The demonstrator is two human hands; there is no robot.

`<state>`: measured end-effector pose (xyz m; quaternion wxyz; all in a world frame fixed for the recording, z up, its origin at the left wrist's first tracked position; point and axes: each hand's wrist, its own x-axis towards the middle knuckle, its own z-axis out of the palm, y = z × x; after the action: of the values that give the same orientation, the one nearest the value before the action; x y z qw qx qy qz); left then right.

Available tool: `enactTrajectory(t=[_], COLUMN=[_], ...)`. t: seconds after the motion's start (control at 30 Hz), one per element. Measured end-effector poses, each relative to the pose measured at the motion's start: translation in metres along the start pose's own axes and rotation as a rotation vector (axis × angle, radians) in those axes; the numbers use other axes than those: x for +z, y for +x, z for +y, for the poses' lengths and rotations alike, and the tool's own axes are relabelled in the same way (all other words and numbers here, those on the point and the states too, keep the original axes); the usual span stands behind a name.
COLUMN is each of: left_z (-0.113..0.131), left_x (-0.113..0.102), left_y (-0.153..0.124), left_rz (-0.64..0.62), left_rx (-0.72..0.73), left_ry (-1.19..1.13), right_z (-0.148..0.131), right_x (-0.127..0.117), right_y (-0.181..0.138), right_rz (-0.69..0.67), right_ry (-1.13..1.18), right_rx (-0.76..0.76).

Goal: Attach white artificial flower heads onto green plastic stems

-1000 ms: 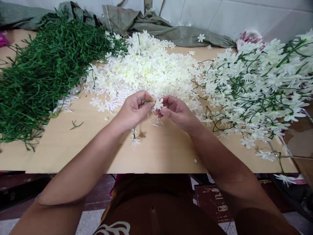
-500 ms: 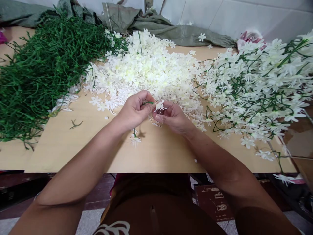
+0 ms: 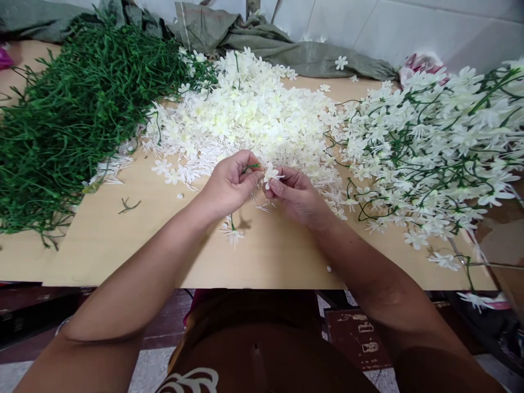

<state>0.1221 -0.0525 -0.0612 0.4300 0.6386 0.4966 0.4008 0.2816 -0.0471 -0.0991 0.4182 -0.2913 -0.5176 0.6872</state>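
Note:
My left hand (image 3: 235, 181) is closed in a pinch on a green plastic stem (image 3: 251, 167), over the middle of the table. A white artificial flower (image 3: 271, 174) sits at the stem's right end, between my two hands. My right hand (image 3: 295, 195) pinches at that flower's petals with thumb and forefinger. A second white flower (image 3: 233, 235) hangs on a green stem below my left hand. Just behind my hands lies a heap of loose white flower heads (image 3: 254, 114) with thin white stamens (image 3: 200, 162).
Green stems (image 3: 82, 120) are piled on the left. On the right lies a heap of stemmed white flowers (image 3: 426, 153), some overhanging the table's (image 3: 143, 251) edge. A stem scrap (image 3: 130, 206) lies front left. Grey-green cloth (image 3: 311, 57) runs along the tiled wall.
The flower between my hands has turned its face more toward me. Both hands have shifted slightly right, and the hanging flower has moved right with my left hand.

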Motion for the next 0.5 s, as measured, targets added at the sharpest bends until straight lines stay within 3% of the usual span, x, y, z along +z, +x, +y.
enactTrajectory(t=[0.23,0.5], left_z=[-0.007,-0.013], left_x=[-0.005,-0.005], left_y=[0.001,0.002], left_rz=[-0.046,-0.068], left_rx=[-0.009,-0.039], left_ry=[0.032,0.062], right_z=[-0.003,-0.001], right_x=[0.003,0.0], right_y=[0.0,-0.001], right_rz=[-0.019,0.103], right_ry=[-0.181,-0.516], right_rx=[-0.028,-0.193])
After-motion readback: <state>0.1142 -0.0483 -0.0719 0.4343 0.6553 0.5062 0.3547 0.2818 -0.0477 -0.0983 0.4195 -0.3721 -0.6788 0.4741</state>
